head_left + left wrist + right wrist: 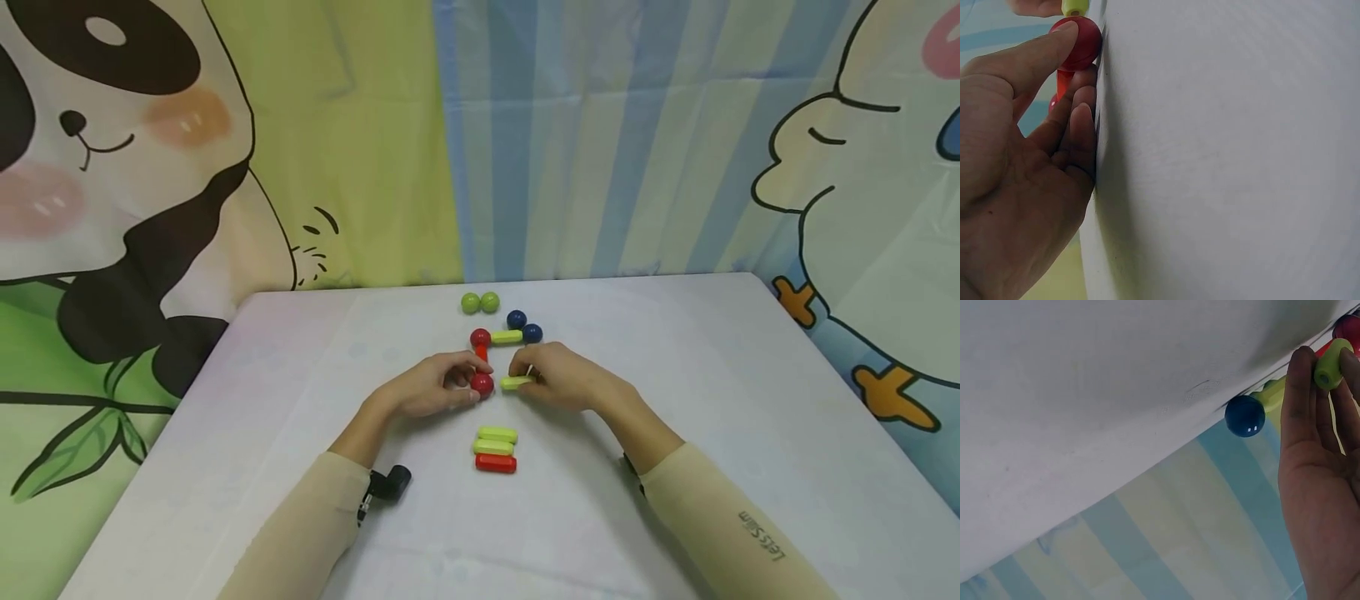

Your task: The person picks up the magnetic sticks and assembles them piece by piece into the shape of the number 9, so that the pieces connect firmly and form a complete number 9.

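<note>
My left hand (pixel 435 385) pinches a red ball (pixel 482 384) between thumb and fingers, low over the table. A red rod (pixel 482 353) runs from that ball to a second red ball (pixel 480 337) farther back. From there a yellow-green rod (pixel 506 337) reaches right to a dark blue ball (pixel 532 333). My right hand (pixel 558 375) holds another yellow-green rod (pixel 1330 365) between thumb and fingers, its left end pointing at the near red ball. In the left wrist view this rod's holed end (pixel 1075 9) is right above the ball.
A loose dark blue ball (pixel 516 319) lies behind the joined pieces, and two green balls (pixel 480 302) sit near the back edge. Closer to me, two yellow-green rods (pixel 495 441) and a red rod (pixel 496 463) lie side by side on the white table (pixel 315 358).
</note>
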Demonstrator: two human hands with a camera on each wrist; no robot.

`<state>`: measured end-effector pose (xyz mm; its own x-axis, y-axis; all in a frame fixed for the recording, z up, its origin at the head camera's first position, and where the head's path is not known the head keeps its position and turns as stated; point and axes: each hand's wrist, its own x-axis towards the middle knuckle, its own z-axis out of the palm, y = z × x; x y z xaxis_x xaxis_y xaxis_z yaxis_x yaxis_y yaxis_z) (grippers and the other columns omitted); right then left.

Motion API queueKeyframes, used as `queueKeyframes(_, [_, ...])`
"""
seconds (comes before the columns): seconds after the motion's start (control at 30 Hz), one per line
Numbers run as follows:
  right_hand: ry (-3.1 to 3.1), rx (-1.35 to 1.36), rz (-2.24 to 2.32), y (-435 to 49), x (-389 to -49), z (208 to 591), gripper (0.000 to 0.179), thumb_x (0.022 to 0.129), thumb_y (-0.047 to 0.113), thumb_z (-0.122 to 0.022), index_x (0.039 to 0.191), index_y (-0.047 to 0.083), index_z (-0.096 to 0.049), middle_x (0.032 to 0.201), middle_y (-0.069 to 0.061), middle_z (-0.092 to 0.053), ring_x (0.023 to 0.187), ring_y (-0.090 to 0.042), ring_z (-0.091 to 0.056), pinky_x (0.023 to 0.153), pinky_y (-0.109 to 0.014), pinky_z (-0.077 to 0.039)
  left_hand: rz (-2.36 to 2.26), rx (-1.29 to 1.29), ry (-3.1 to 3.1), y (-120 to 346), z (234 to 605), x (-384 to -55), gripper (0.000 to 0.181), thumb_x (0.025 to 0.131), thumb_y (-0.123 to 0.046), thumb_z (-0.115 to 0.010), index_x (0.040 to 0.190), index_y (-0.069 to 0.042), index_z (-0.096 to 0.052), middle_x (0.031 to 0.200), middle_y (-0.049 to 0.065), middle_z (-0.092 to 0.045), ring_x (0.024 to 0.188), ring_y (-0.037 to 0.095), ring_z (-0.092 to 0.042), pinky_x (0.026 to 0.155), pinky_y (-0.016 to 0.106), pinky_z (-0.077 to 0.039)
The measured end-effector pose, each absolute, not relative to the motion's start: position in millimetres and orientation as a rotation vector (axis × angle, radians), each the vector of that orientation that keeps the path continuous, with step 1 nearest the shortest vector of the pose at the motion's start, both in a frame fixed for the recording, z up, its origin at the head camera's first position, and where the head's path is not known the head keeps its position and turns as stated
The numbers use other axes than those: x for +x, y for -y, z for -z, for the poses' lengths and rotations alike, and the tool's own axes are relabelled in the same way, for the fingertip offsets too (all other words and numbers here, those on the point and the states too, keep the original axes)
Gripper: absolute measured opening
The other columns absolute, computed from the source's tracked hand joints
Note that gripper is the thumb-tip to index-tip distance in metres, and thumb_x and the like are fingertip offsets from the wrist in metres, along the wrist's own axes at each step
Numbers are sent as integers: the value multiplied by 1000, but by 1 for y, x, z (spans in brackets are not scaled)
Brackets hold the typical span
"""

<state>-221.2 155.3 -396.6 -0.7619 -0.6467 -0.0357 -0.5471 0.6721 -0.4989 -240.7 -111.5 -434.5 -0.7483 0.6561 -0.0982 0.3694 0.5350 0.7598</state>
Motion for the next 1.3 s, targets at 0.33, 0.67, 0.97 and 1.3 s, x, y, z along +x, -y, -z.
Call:
queueKeyframes(0.33, [-2668,-1018,715,-149,-223,402,13,94,9,-74,107,9,-71,101,0,-70,89,-18,-62,84,-33,-55,-1075,853,-2384,113,435,-240,35,97,-19,-72,131,-26,-64,110,-2,-63,104,18,-57,94,35,-49])
queueKeyframes(0.67, [-2674,-931,726,-149,-225,404,12,92,13,-76,103,12,-70,93,5,-68,84,-12,-61,81,-30,-54,-1087,858,-2397,110,433,-239,31,95,-27,-74,124,-25,-65,108,-1,-63,103,18,-56,93,35,-49])
queueKeyframes(0.97, [-2666,-887,743,-152,-224,404,13,91,12,-77,102,13,-69,88,5,-66,82,-11,-60,79,-27,-53,-1025,809,-2587,102,434,-239,30,85,-43,-83,105,-29,-67,116,1,-45,99,17,-55,86,34,-49])
queueKeyframes(1.3, [-2670,-887,740,-151,-223,403,10,93,14,-75,101,14,-69,88,6,-66,82,-10,-60,79,-28,-53,-826,954,-2722,89,426,-238,22,88,-34,-83,105,-26,-73,125,-4,-47,101,15,-52,83,31,-46])
